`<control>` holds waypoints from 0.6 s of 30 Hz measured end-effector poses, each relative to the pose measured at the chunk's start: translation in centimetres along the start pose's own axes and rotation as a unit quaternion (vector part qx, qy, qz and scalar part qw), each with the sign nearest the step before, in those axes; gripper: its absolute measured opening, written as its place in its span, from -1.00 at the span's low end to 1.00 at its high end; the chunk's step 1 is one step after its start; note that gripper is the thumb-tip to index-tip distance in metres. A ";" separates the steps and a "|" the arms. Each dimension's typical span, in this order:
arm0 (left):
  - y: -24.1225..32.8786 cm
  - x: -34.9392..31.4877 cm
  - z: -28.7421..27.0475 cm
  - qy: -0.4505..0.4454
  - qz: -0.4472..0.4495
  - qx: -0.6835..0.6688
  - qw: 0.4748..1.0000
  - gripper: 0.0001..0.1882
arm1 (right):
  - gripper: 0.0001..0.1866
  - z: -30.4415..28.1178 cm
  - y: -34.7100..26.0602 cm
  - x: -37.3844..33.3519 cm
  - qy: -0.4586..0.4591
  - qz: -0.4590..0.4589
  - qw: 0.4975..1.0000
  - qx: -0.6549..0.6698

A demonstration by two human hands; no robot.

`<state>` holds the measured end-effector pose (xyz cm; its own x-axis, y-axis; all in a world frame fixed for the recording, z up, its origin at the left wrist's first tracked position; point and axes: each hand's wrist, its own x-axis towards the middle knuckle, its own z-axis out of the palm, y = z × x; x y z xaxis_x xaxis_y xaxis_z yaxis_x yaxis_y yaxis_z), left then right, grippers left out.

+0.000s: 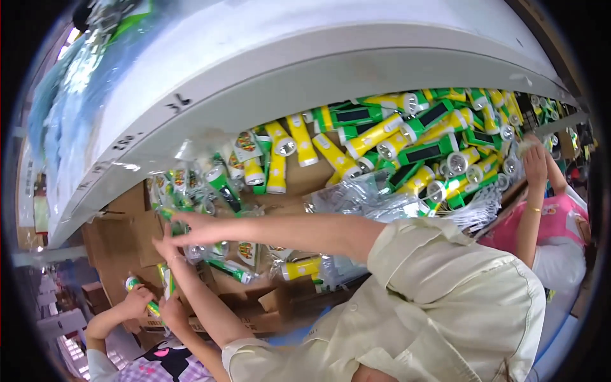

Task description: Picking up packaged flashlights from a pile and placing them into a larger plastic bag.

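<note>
My right hand point(196, 229) reaches across to the left, its fingers stretched out and apart, with nothing seen in them. Close against its fingertips is my left hand point(168, 247), which wears a thin bracelet; its fingers also look spread, though slightly blurred. Both are above the left part of the table, beside green and white flashlights in clear bags point(223, 188). One bagged flashlight point(230, 270) lies just right of my left wrist. Farther right, a yellow flashlight point(299, 268) rests partly under clear plastic, near my right forearm.
Loose yellow and green flashlights point(382, 137) are heaped at the right, beside clear bags point(356, 194) and white cords point(477, 207). A white shelf point(305, 44) overhangs the back. At lower left a co-worker's hands point(137, 302) hold a flashlight; another person point(534, 223) works at right.
</note>
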<state>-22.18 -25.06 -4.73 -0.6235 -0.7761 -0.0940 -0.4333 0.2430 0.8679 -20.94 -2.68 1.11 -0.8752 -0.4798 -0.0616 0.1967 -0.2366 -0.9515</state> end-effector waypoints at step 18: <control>5.3 -37.5 6.7 -0.334 0.422 0.175 0.824 -0.62 | -0.66 -22.0 -0.9 -31.8 0.182 -0.127 0.771 -0.597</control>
<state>-5.48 9.30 0.14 -0.9675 0.2214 0.1223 0.2507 0.7759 0.5789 -2.99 31.42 -2.75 -0.9269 -0.2261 0.2996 -0.3590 0.7668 -0.5320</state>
